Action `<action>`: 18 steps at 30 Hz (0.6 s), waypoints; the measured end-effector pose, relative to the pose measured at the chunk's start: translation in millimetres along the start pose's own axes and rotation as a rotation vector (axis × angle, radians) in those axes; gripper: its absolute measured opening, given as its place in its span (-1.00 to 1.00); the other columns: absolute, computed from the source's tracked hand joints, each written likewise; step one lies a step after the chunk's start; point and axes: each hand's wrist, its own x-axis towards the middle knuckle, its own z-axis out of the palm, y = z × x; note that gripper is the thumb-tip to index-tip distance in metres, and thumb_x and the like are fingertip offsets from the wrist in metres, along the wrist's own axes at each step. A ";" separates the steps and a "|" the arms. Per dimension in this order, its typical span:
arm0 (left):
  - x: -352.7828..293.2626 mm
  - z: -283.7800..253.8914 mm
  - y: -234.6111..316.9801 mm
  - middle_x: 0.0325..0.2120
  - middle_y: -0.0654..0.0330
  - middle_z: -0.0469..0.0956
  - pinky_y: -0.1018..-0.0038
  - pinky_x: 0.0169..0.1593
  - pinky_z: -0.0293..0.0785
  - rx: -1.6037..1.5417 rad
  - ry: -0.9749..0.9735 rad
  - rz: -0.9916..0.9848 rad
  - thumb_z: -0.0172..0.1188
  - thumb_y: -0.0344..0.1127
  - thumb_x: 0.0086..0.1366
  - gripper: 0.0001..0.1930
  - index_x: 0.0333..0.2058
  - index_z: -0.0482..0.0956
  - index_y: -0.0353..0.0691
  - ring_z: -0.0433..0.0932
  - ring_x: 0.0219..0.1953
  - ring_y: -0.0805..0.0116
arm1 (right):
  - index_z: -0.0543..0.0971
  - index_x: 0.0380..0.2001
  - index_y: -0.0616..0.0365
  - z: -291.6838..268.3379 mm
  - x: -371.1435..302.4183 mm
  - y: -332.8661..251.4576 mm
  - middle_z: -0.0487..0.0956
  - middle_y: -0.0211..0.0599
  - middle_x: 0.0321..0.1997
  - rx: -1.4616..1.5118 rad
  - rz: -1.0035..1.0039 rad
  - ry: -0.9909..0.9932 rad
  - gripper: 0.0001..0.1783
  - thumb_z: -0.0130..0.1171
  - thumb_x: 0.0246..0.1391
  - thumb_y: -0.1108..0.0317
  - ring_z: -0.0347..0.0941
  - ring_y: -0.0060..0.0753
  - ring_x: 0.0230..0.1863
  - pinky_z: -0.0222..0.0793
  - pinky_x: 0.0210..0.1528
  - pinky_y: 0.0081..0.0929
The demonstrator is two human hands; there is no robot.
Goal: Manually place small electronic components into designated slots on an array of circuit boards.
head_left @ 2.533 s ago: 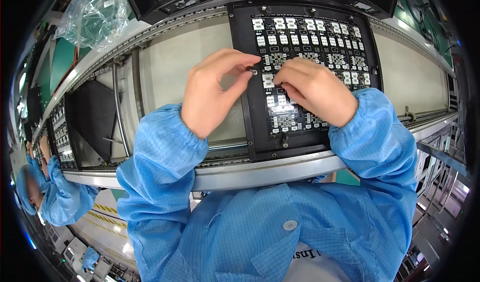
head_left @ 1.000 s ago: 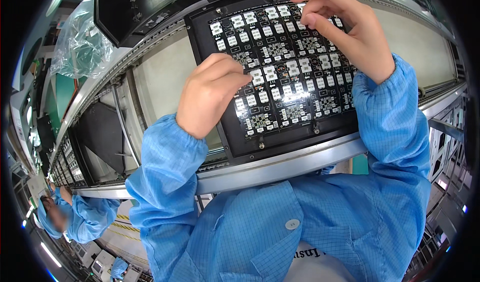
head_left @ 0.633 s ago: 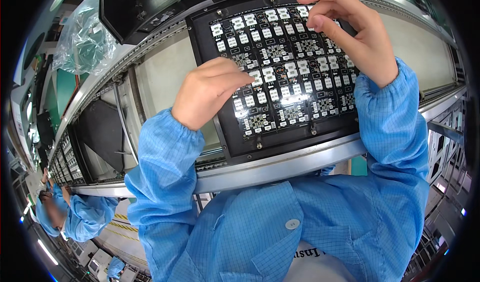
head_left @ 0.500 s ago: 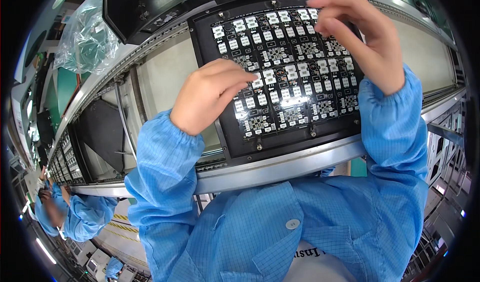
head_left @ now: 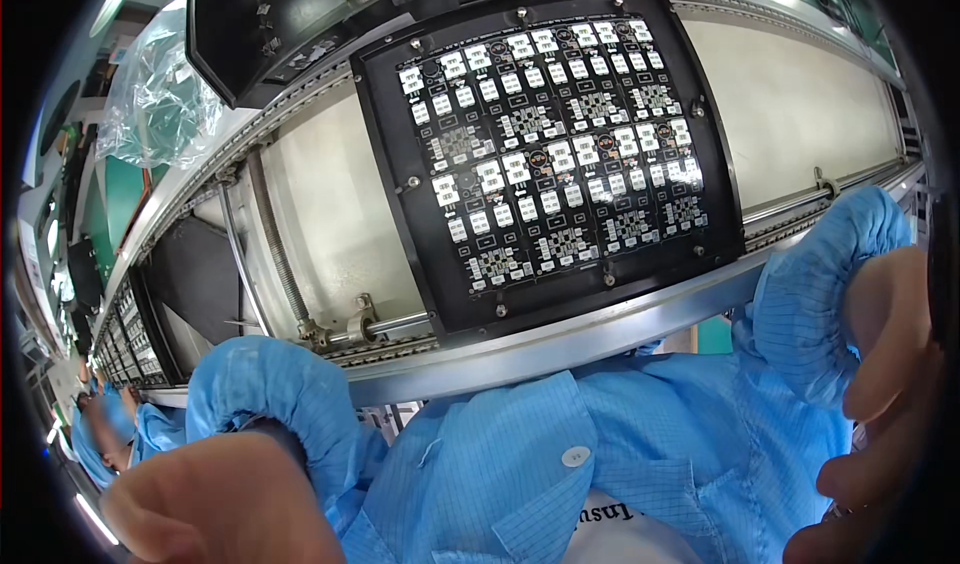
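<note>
Both hands are raised close to the camera, away from the circuit board panel [head_left: 520,154]. My left hand [head_left: 225,504] looms large at the lower left; its fingers are mostly cut off by the frame, so what they do is hidden. My right hand [head_left: 885,364] is at the right rim, fingers bent and apart, with nothing visible in them; part of it is lost in the dark border. The black panel, covered with white square components, lies in a black carrier frame [head_left: 465,319] with small metal studs along its edges. Neither hand touches it.
The carrier rests on a conveyor with a metal front rail [head_left: 560,339] and a threaded rod [head_left: 270,234]. Behind it stands a black open case [head_left: 290,24]. A clear plastic bag [head_left: 160,104] lies at the far left. A co-worker in blue [head_left: 105,424] is at the left.
Both hands have left the panel and come up toward the camera, the left to the lower left, the right to the right rim. The whole panel is now uncovered.
</note>
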 end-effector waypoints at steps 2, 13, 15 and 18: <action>0.4 1.9 1.1 -0.26 0.37 0.22 0.24 -0.04 0.36 -0.027 0.002 -0.006 0.00 -0.39 0.24 -0.57 0.08 0.41 0.19 0.30 -0.21 0.42 | 0.63 -0.27 0.01 2.9 20.4 35.9 0.63 -0.48 -0.27 -0.020 0.024 0.019 -0.81 0.14 0.04 0.49 0.51 -0.58 -0.40 0.39 -0.20 -0.64; 5.7 -0.4 21.4 0.01 0.33 0.20 0.19 0.00 0.36 -0.090 -0.107 -0.209 0.03 -0.50 0.20 -0.39 0.21 0.25 0.23 0.35 -0.04 0.27 | 0.60 -0.23 0.06 34.1 76.3 71.7 0.62 -0.42 -0.27 -0.207 0.074 0.068 -0.81 0.09 0.07 0.46 0.51 -0.54 -0.39 0.40 -0.22 -0.61; 6.0 0.0 23.0 0.04 0.31 0.19 0.17 0.01 0.37 -0.126 -0.160 -0.238 0.02 -0.50 0.21 -0.36 0.23 0.20 0.24 0.34 0.00 0.23 | 0.59 -0.22 0.06 39.4 113.2 131.0 0.62 -0.41 -0.27 -0.251 0.064 0.073 -0.81 0.09 0.07 0.45 0.51 -0.53 -0.38 0.40 -0.22 -0.60; 2.7 -4.8 30.1 0.13 0.22 0.16 0.13 0.08 0.37 -0.198 -0.208 -0.345 0.01 -0.50 0.25 -0.33 0.28 0.10 0.25 0.34 0.08 0.15 | 0.58 -0.21 0.08 29.8 112.1 121.9 0.62 -0.39 -0.27 -0.307 0.068 0.071 -0.81 0.07 0.08 0.44 0.51 -0.52 -0.38 0.40 -0.22 -0.59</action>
